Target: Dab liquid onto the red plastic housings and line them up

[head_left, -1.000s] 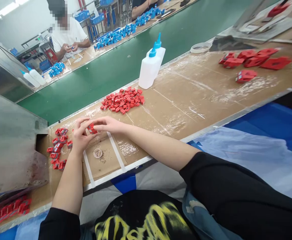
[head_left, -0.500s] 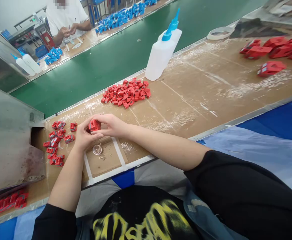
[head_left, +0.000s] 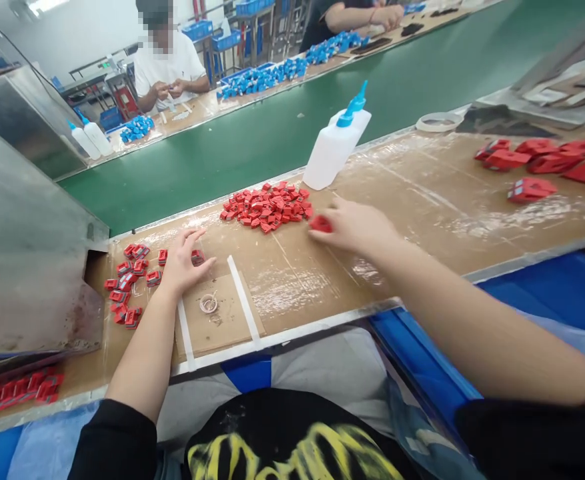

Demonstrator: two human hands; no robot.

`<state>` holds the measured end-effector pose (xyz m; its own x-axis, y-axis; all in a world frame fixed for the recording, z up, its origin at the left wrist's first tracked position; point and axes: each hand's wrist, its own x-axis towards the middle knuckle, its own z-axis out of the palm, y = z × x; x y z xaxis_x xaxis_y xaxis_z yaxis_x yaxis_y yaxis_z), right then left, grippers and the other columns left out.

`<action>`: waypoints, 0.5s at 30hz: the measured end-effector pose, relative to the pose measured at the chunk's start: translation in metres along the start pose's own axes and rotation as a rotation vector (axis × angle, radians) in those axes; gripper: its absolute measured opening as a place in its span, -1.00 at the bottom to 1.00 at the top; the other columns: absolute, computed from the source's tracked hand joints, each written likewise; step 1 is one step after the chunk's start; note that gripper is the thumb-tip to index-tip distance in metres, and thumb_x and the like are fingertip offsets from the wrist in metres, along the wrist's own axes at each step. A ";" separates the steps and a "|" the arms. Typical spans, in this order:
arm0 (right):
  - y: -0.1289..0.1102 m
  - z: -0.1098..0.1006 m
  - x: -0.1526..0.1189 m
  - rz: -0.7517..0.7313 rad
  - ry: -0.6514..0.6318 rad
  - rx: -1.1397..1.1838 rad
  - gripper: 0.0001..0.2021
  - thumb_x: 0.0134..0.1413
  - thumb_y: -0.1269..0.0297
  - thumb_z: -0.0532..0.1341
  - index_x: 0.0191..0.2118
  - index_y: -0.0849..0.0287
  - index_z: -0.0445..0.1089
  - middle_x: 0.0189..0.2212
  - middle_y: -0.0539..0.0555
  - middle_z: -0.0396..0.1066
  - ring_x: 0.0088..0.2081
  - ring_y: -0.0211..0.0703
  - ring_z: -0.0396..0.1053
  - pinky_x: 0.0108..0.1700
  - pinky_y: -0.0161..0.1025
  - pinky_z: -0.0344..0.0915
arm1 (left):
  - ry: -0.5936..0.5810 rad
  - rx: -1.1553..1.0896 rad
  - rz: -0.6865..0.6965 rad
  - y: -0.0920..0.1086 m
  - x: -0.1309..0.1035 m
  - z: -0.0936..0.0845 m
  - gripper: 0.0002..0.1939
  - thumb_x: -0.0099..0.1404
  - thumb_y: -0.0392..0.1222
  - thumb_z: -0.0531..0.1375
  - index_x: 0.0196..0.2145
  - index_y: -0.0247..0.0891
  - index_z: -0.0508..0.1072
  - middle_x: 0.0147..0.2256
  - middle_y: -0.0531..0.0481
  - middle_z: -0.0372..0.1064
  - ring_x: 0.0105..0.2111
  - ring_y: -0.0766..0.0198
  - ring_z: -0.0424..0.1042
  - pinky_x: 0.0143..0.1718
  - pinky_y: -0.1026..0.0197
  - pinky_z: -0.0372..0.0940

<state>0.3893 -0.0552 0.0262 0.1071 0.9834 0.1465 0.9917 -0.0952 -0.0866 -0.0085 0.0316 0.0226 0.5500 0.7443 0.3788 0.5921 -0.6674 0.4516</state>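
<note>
My left hand [head_left: 185, 262] hovers over the near-left of the table, its thumb and fingers spread apart. A small red and grey block [head_left: 197, 257] shows between them; whether a finger touches it I cannot tell. Farther right, my right hand [head_left: 355, 227], smeared a little by motion, is closed around a red plastic piece [head_left: 321, 224]. That piece is just right of a heap of small red parts [head_left: 269, 205]. Several red and grey blocks [head_left: 139, 267] lie left of my left hand. Below it, a small round dish [head_left: 209, 303] rests on a cardboard sheet [head_left: 227, 333].
White squeeze bottles [head_left: 329, 157] with blue caps stand behind the heap. Larger red pieces [head_left: 532, 190] and a tape roll [head_left: 439, 122] lie at right. A metal housing [head_left: 32, 253] borders the left. Across the green belt [head_left: 197, 167], a person [head_left: 169, 73] handles something small.
My hands have parted. The right one has moved right, past the heap, with a red piece in it. The left has opened and stays near the dish. The view has tilted up.
</note>
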 end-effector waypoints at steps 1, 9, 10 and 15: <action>0.022 -0.002 0.000 0.116 -0.002 -0.103 -0.66 0.20 0.05 0.37 -0.20 0.30 0.62 -0.16 0.39 0.52 -0.17 0.07 0.41 -0.25 -0.10 0.11 | -0.008 0.090 -0.037 0.000 -0.002 -0.003 -0.32 0.27 0.01 0.40 0.29 -0.15 0.38 0.22 -0.26 0.34 0.25 -0.17 0.30 0.30 -0.18 0.16; -0.080 -0.047 0.021 -0.293 0.115 0.471 -0.58 0.44 -0.04 0.14 -0.17 0.21 0.55 -0.23 0.22 0.53 -0.23 -0.07 0.40 -0.20 -0.14 0.19 | -0.028 -0.033 -0.184 -0.002 -0.007 -0.001 -0.73 0.32 0.06 0.37 -0.15 -0.15 0.57 -0.08 -0.12 0.45 -0.11 0.05 0.47 -0.03 0.05 0.36; -0.110 -0.047 0.022 -0.434 -0.003 0.549 -0.55 0.45 -0.07 0.12 -0.29 0.18 0.52 -0.35 0.13 0.51 -0.34 -0.14 0.35 -0.27 -0.18 0.14 | -0.006 -0.149 -0.180 -0.002 -0.006 0.001 -0.69 0.31 0.05 0.38 -0.09 -0.15 0.57 -0.02 -0.11 0.45 -0.08 0.08 0.48 -0.01 0.07 0.37; -0.189 -0.014 0.011 -0.874 -0.251 0.570 -0.45 0.37 -0.09 0.19 -0.58 0.17 0.27 -0.63 -0.05 0.22 -0.54 -0.29 0.02 -0.37 -0.21 -0.10 | -0.010 -0.843 -0.345 -0.001 -0.004 0.013 -0.46 0.26 0.10 0.41 0.10 -0.15 0.46 -0.05 -0.09 0.50 -0.10 0.17 0.54 -0.11 0.15 0.46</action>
<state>0.2040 -0.0284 0.0577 -0.7056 0.6856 0.1791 0.5311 0.6790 -0.5069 -0.0038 0.0289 0.0098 0.4294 0.8967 0.1075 0.1003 -0.1656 0.9811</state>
